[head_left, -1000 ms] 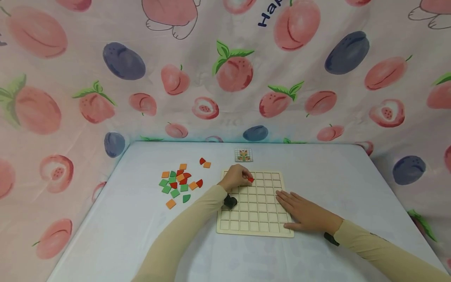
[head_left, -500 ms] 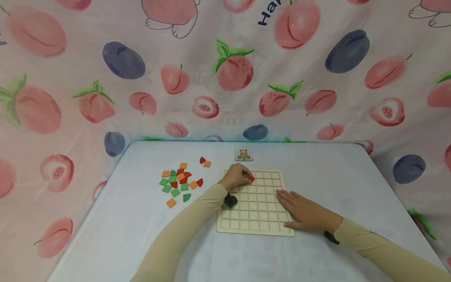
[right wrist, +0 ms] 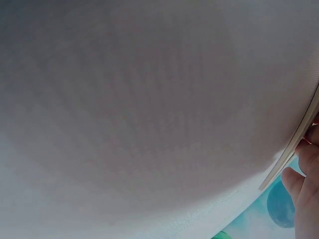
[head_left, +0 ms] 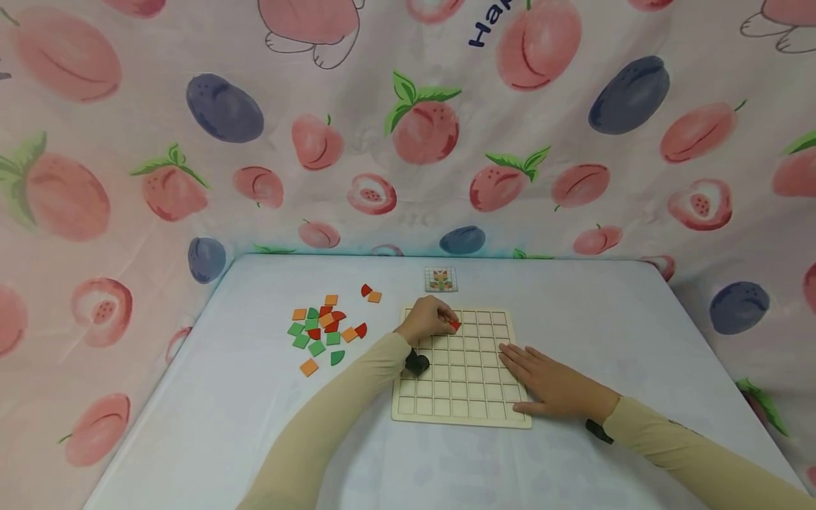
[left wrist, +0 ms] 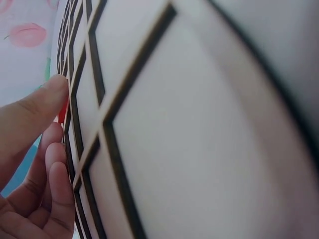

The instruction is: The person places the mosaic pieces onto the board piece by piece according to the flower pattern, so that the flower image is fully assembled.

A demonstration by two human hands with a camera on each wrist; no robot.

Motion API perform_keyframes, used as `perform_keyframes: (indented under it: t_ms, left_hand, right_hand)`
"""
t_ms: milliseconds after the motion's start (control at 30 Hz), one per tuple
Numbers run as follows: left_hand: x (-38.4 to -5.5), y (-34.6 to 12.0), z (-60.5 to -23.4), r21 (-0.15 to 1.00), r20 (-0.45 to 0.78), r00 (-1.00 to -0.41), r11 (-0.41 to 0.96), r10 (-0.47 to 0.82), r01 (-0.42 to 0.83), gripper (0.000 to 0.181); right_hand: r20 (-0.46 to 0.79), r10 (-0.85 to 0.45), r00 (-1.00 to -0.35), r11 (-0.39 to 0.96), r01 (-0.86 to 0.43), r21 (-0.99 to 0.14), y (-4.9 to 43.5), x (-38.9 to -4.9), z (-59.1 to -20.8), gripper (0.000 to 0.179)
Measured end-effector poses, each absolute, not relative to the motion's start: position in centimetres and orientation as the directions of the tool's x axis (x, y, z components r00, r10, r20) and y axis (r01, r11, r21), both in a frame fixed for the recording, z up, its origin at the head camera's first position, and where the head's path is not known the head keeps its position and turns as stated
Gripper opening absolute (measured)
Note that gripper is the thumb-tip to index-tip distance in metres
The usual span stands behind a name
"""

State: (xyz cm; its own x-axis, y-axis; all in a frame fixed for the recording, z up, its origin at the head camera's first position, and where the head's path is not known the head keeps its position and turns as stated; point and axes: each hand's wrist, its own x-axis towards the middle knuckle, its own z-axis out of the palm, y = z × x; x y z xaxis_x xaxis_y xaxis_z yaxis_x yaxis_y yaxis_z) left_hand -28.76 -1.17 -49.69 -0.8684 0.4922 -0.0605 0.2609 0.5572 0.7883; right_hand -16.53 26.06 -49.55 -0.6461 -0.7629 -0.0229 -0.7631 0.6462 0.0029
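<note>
A pale wooden grid board (head_left: 460,423) lies flat on the white-covered table. Over its far-left part, my left hand (head_left: 426,320) pinches a small red tile (head_left: 455,325) low against the squares. Thumb and fingers cover most of that tile, so its full shape is hidden; in the left wrist view only a red sliver (left wrist: 62,114) shows between them. My right hand (head_left: 556,386) rests with straight, spread fingers on the board's right edge. Only part of the right hand (right wrist: 305,172) appears in the right wrist view, beside the board's edge (right wrist: 289,152).
Left of the board lie several loose tiles, orange squares (head_left: 309,367), green squares (head_left: 316,348) and red quarter-rounds (head_left: 361,331). A small pattern card (head_left: 440,279) lies beyond the board. Fruit-printed cloth (head_left: 408,212) hangs behind the table.
</note>
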Motion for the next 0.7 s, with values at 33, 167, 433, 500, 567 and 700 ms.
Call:
perform_keyframes:
  t_ms: [33,167,433,500,567,700]
  left_hand:
    - [-28.77,-1.21,-49.74,0.792,-0.062,-0.868,0.554,0.492,0.258,0.015]
    - [-28.75,-1.22,-49.74,0.793,-0.069,-0.869,0.556,0.489,0.250,0.012]
    - [-28.71,-1.04,-49.51,0.783,-0.060,-0.874,0.566,0.482,0.258,0.011]
    - [-28.70,-1.04,-49.48,0.783,-0.055,-0.874,0.564,0.483,0.263,0.011]
    - [-28.69,-1.10,-49.45,0.784,-0.056,-0.872,0.562,0.486,0.263,0.011]
    - [-28.72,-1.41,-49.45,0.793,-0.053,-0.865,0.548,0.500,0.268,0.014]
  right_hand:
    - [-0.025,-0.763,-0.646,0.646,-0.764,0.005,26.06,-16.53,-49.56,0.084]
    - [-0.025,-0.764,-0.645,0.645,-0.764,0.006,26.02,-16.52,-49.52,0.084]
    - [-0.050,-0.755,-0.653,0.654,-0.756,-0.004,25.99,-16.50,-49.43,0.085]
    - [-0.049,-0.756,-0.653,0.654,-0.756,-0.008,25.99,-16.52,-49.41,0.085]
    - [-0.046,-0.756,-0.653,0.654,-0.756,-0.008,25.99,-16.56,-49.47,0.085]
    - [-0.054,-0.751,-0.658,0.659,-0.752,-0.016,26.06,-16.57,-49.62,0.085]
